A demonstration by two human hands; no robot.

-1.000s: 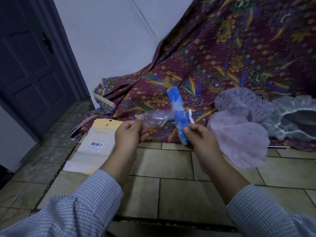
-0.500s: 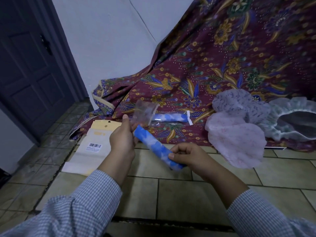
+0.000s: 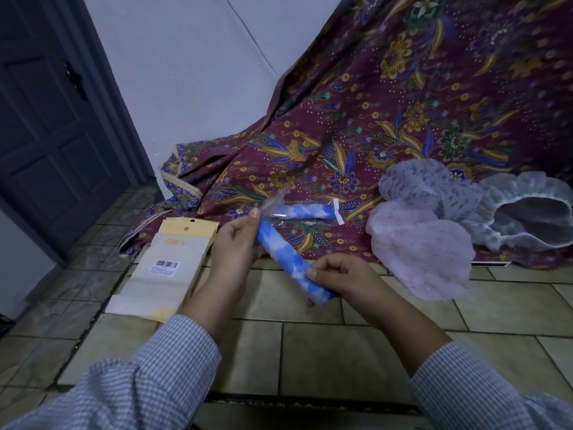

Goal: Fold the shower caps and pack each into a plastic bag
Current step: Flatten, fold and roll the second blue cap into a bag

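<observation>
The right hand [image 3: 339, 279] curls round the lower end of a rolled shower cap [image 3: 291, 262], a tight blue-and-white tube slanting from centre frame down to the right; the left hand [image 3: 235, 246] grips its upper end, thumb raised, and also pinches a thin clear plastic bag [image 3: 274, 201], crinkled and blurred, at the roll's top; both sleeves are finely checked cotton. Just beyond, on a maroon batik cloth [image 3: 403, 113] with gold and blue leaves, lies a packed cap [image 3: 305, 211], another blue-white roll inside a glossy film sleeve with a white strip at its right end. At the right of the frame, loose caps rest partly on the cloth and partly on the tiled floor [image 3: 310, 352]: a pink cap [image 3: 424, 252], flat and rounded; a grey patterned cap [image 3: 428, 184], puffy; a white frilled cap [image 3: 527, 209], lying open with its ruffled rim up. Left of the hands a flat tan packet [image 3: 167, 268] with a barcode label lies on the beige tiles; a dark panelled door [image 3: 52, 125] stands at upper left.
</observation>
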